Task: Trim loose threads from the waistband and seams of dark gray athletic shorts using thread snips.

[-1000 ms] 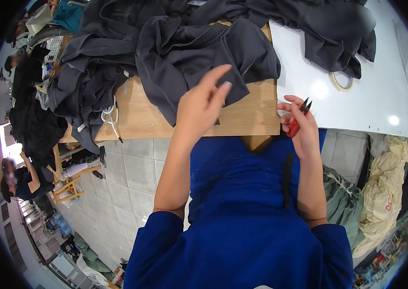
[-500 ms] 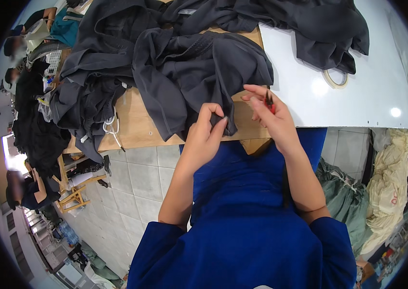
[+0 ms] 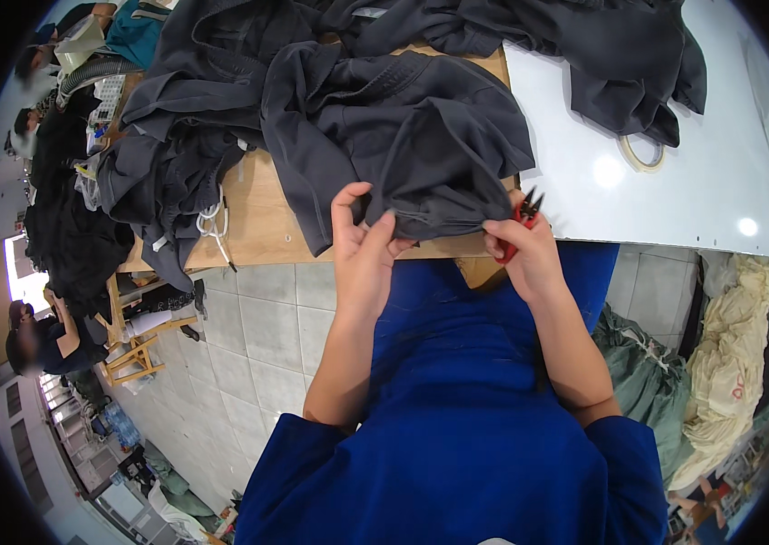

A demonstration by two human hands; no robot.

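A dark grey garment [image 3: 421, 136] lies bunched at the near edge of the wooden table, its lower edge stretched between my hands. My left hand [image 3: 364, 250] pinches the cloth between thumb and fingers, with the index finger raised. At the other end of that edge, my right hand [image 3: 525, 250] grips the fabric with thumb and fingertip. Tucked in the same hand are small red-handled thread snips [image 3: 521, 227], their dark blades pointing up and away from the cloth.
More dark garments [image 3: 203, 118] are heaped left and behind. A tape roll [image 3: 643, 154] lies on the white tabletop [image 3: 584, 200] at right. White cord [image 3: 212, 227] hangs over the wooden table edge [image 3: 253, 204]. Fabric sacks [image 3: 734, 336] stand right; a person [image 3: 44, 331] sits far left.
My right hand has come down onto the garment and taken hold of its edge, keeping the snips. My left hand has shifted slightly left, and the cloth edge is now spread wider.
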